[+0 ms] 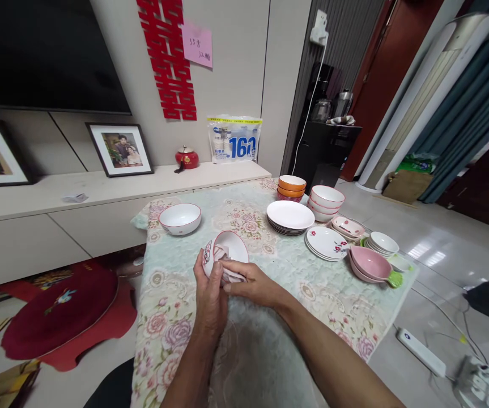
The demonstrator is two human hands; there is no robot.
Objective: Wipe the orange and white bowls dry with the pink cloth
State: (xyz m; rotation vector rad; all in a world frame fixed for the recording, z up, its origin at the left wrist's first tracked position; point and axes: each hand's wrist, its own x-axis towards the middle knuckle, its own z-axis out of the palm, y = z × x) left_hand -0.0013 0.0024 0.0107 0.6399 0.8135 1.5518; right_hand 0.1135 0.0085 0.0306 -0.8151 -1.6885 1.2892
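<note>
Tilted over the near part of the table is a white bowl [236, 247] with a red rim and a flower pattern outside. My left hand [211, 289] grips its near left side, thumb at the rim. Pinched in my right hand [248, 283] is a pale striped cloth [229, 275], pressed against the inside of the bowl near the rim; part of the cloth is hidden by my fingers. A second white bowl [180, 219] with a red rim stands upright on the table, ahead and to the left of my hands.
A flowered tablecloth [244, 221] covers the table. On its right stand orange bowls [292, 183], red-rimmed bowls [327, 197], white plates [290, 214], flowered plates [326, 241] and pink dishes [369, 263]. A cabinet [57, 192] runs along the wall; a red stool [69, 309] sits left.
</note>
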